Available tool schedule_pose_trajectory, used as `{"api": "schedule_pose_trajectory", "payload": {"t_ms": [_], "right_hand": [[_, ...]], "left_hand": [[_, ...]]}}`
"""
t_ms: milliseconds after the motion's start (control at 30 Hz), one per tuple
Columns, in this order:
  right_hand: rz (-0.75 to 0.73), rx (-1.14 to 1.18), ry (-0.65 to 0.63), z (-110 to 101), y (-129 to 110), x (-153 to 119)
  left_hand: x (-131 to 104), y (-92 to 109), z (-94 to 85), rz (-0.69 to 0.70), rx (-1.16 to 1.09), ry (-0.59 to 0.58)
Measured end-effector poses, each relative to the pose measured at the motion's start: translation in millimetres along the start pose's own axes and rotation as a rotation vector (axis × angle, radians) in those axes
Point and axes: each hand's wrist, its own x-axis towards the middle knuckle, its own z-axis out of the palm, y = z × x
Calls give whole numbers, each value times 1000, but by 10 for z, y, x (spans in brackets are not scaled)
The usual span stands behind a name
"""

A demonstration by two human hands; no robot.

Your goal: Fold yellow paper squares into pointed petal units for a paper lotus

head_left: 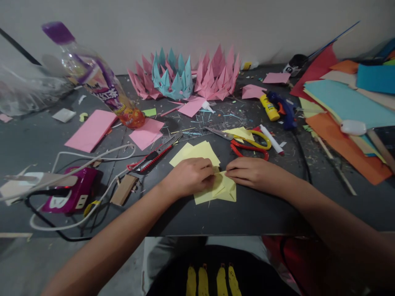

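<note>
A folded piece of pale yellow paper [227, 192] lies on the dark table near its front edge, creased into angled flaps. My left hand [191, 176] is closed on its left side, with the fingers curled and partly hiding it. From the right, my right hand [249, 174] pinches its upper edge, fingers pressed together. Just beyond my left hand are flat yellow sheets [200, 151]. Red and yellow-handled scissors [251, 142] lie beyond my right hand, and a red utility knife [157, 154] lies to the left.
Pink and blue folded-paper pieces [173, 84] stand at the back. A tilted-looking drink bottle [103, 88] is at left, above a purple power strip [75, 189] with cables. A blue glue gun [285, 111], a yellow glue bottle [270, 107] and coloured paper sheets [345, 102] occupy the right.
</note>
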Motion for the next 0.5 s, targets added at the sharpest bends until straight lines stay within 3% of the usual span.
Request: {"api": "schedule_pose_trajectory", "payload": {"t_ms": [167, 500], "right_hand": [[8, 5, -4, 4, 4, -2], [-32, -88, 29, 9, -1, 11]], "left_hand": [[-3, 5, -14, 65, 52, -40], [37, 5, -50, -1, -5, -122]]}}
